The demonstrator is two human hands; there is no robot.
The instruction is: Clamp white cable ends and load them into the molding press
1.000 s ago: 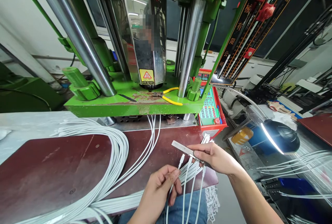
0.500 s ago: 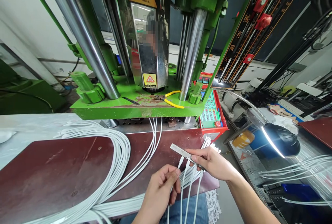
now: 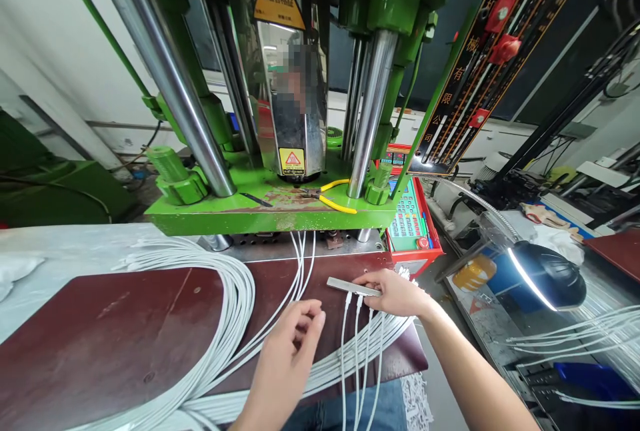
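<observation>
My right hand (image 3: 397, 294) grips one end of a flat metal bar (image 3: 343, 285) over the brown board. Several white cables (image 3: 357, 344) hang from the bar by their connector ends, down toward my lap. To the left of them, my left hand (image 3: 287, 354) is empty, its fingers loosely curled and the thumb apart. Behind and beneath my hands runs a thick bundle of white cables (image 3: 235, 284), looped across the board. A few more cables (image 3: 299, 264) run from under the green press onto the board.
The green press (image 3: 280, 218) stands ahead, with yellow-handled pliers (image 3: 337, 204) and a thin dark strip (image 3: 256, 199) on its ledge. A red control box (image 3: 415, 254) is at its right. The brown board (image 3: 115, 344) spans the front. Farther right are a lamp (image 3: 550, 271) and more cables (image 3: 580, 328).
My left hand has come away from the hanging cables and moved left, its fingers loosening. My right hand still holds the bar, now slightly higher and flatter. The view has shifted slightly.
</observation>
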